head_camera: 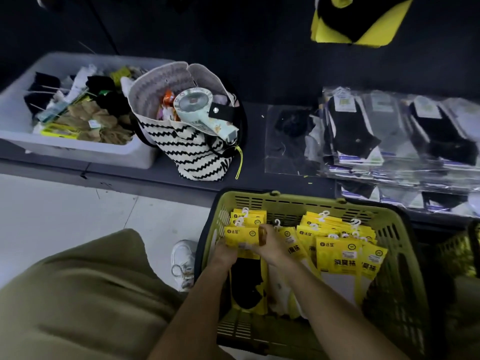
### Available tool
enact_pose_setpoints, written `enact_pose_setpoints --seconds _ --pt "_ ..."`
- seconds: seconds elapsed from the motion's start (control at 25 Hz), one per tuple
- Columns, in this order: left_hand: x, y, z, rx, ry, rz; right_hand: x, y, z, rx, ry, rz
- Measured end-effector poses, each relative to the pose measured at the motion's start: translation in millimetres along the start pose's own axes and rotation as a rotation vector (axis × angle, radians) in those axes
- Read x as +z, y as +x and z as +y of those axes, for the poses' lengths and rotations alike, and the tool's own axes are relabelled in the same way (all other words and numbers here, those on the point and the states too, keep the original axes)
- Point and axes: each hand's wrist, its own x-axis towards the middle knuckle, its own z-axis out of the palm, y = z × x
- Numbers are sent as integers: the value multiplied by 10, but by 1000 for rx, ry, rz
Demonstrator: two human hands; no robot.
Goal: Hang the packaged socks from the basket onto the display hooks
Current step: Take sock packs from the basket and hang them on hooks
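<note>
Here, both hands reach into the green plastic basket (306, 203) on the floor. The left hand (224, 252) and the right hand (270, 245) close together around a small stack of yellow sock packs (240, 236) at the basket's left end — likely gathering several so their white hanger hooks line up for hanging. More yellow packs (340, 253) lie at the right. The display hooks are out of view.

Dark ledge (254, 141) bearing white bin (78, 149); zigzag tote (192, 152); clear-wrapped socks (389, 136)
</note>
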Motion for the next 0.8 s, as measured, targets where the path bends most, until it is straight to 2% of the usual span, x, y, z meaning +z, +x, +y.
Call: enact_pose_setpoints --seconds 0.08,0.24,0.32,0.44,0.52,0.64,0.8 --pt "1 15 -17 -6 -5 -12 60 43 10 28 13 44" --pt "-32 26 39 -3 97 -51 51 66 15 10 -150 97" --pt "-63 -22 117 13 149 -66 2 -3 37 11 -92 91" --pt "-69 -90 200 14 3 -82 -218 -168 89 13 41 123" --pt "-50 -188 300 89 -80 -137 -498 -306 109 -13 170 145" --pt "25 -336 514 241 -192 -259 -989 -513 33 -145 284 155" --pt "56 -563 928 411 -332 -241 -1475 -705 -203 -285 433 230"
